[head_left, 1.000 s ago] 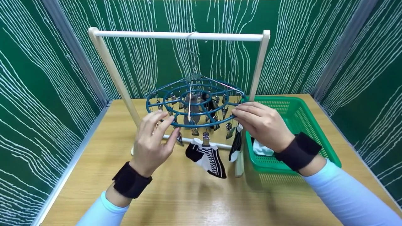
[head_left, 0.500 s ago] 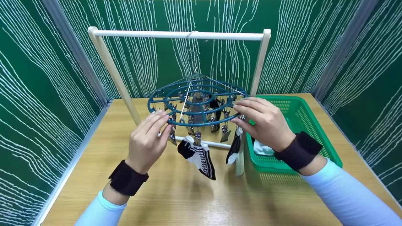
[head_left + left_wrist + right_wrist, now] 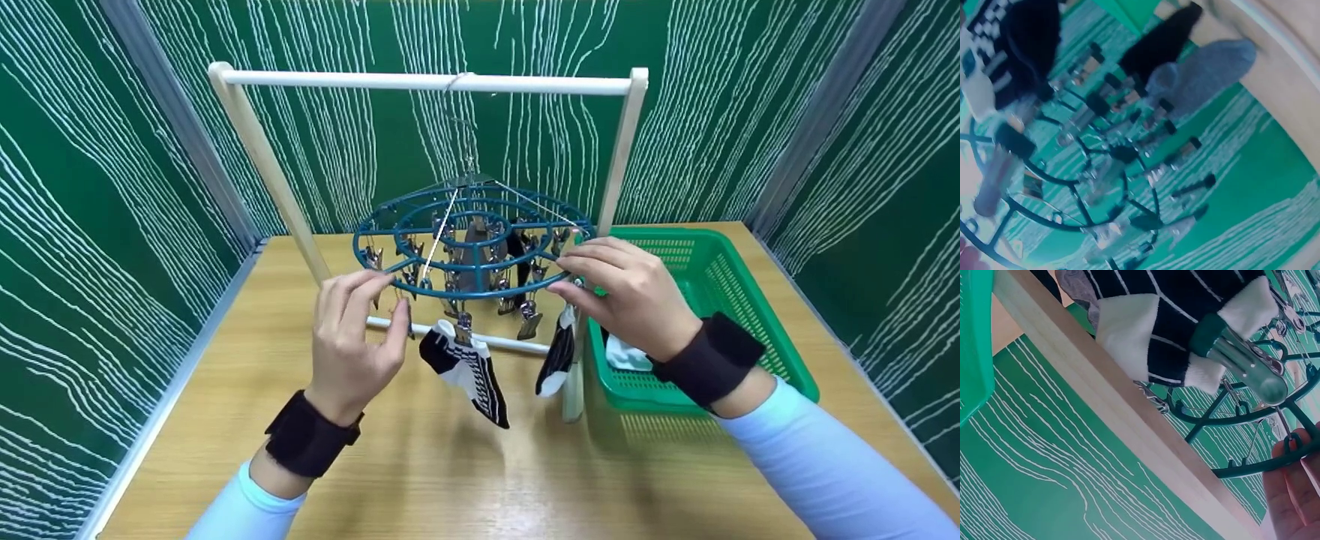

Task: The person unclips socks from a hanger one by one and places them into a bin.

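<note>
A round dark-teal clip hanger [image 3: 477,268] hangs from the rack by a metal hook, with metal clips below its rings. My right hand [image 3: 626,296] pinches its right rim between fingers and thumb; in the right wrist view, fingers [image 3: 1292,489] show behind the rim. At the front left rim, my left hand [image 3: 356,337] has its fingertips against the ring and its thumb spread away below. One clip holds a black-and-white patterned sock [image 3: 469,375] at the front. Another black-and-white sock [image 3: 556,356] hangs at the right. Behind them hang a grey sock [image 3: 1207,73] and a black sock [image 3: 1159,48].
The rack has a white top bar [image 3: 337,79], wooden posts [image 3: 262,165] and a low crossbar [image 3: 517,345]. A green basket [image 3: 780,337] stands at the right, with pale cloth [image 3: 626,354] inside. Green walls with white streaks surround the wooden table [image 3: 225,360].
The hanger has turned slightly, carrying the front sock and the right sock to the left. My left fingers closed in on the rim, then the thumb spread away. My right hand stays at the rim.
</note>
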The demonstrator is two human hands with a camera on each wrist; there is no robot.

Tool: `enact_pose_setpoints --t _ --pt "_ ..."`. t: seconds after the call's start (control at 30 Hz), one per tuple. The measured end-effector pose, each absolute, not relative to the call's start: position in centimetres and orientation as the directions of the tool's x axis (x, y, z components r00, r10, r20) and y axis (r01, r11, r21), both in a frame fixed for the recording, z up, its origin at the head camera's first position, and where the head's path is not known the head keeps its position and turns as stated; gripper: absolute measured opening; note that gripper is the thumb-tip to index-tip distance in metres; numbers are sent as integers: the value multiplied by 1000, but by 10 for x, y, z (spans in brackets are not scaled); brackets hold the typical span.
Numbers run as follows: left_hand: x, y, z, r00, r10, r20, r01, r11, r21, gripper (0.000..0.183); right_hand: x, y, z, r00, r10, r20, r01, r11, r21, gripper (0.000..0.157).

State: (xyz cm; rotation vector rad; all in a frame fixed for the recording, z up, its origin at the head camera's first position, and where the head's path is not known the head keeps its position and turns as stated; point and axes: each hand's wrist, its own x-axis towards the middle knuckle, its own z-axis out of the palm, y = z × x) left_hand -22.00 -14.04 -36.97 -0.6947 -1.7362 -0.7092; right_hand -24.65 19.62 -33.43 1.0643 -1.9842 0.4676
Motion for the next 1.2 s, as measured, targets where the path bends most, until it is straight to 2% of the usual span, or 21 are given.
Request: enact_pose_setpoints --t 0.17,0.3,0.4,0.57,0.67,0.8,0.97,1.2 --pt "-214 -133 -370 -266 181 947 815 567 121 13 -247 195 -332 -309 -510 803 -819 572 48 49" --pt "-211 -129 -369 -329 309 892 833 539 121 16 -246 196 -332 -305 -511 803 -820 570 51 51" --pt "-209 -127 -367 -417 389 822 826 539 164 24 -245 196 -332 -303 -515 802 -821 568 54 48" --pt "-208 -123 -359 -584 467 664 798 477 367 31 -245 197 -332 -311 -514 800 -822 568 46 45" --pt "-210 -121 -355 -646 496 581 763 446 468 32 -245 198 -333 -317 -514 797 -817 574 46 46" --pt "-215 -119 -353 -665 533 524 744 410 527 28 -244 198 -335 -321 -515 795 -813 581 48 48" --pt "-217 -118 -356 -651 538 535 753 374 541 20 -243 199 -339 -325 -505 800 -811 584 39 46" --pt "-216 -116 -359 -665 505 550 745 404 530 17 -237 199 -346 -342 -463 818 -802 597 3 48"
